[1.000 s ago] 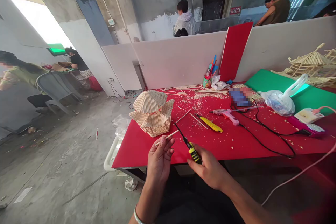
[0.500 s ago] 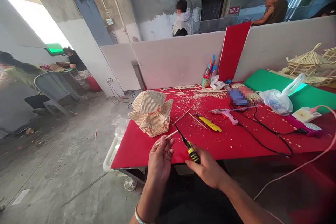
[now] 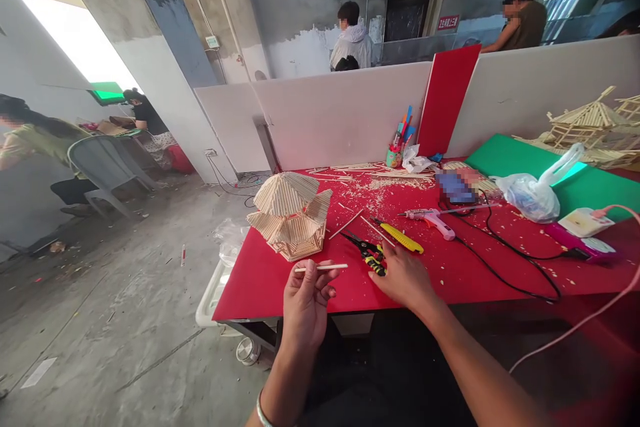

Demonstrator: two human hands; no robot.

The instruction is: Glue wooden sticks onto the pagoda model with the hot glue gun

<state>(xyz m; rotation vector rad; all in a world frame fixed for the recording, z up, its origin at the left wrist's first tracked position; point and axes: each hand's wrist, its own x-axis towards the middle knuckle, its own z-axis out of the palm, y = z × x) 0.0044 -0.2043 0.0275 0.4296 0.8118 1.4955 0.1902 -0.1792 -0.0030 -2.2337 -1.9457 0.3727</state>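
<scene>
My left hand point(image 3: 306, 300) is closed on a thin wooden stick point(image 3: 323, 267), pinched level above the near edge of the red table point(image 3: 260, 283). My right hand point(image 3: 405, 277) lies over the table with its fingers stretched out. Its fingertips rest at the yellow-and-black handles of a pair of cutters point(image 3: 369, 253), which lies flat on the table. A small model house of wooden sticks point(image 3: 290, 213) stands at the table's left end, just beyond my left hand.
A yellow utility knife point(image 3: 400, 237), a glue gun point(image 3: 435, 219) with a black cable point(image 3: 505, 267), a plastic bag point(image 3: 533, 195), a green mat point(image 3: 505, 157), a pen cup point(image 3: 397, 147) and loose sticks lie further back. White partitions point(image 3: 345, 113) stand behind. Other people work nearby.
My right hand carried the cutters forward, laid them on the table and stretched its fingers out. My left hand turned the stick from slanted to level.
</scene>
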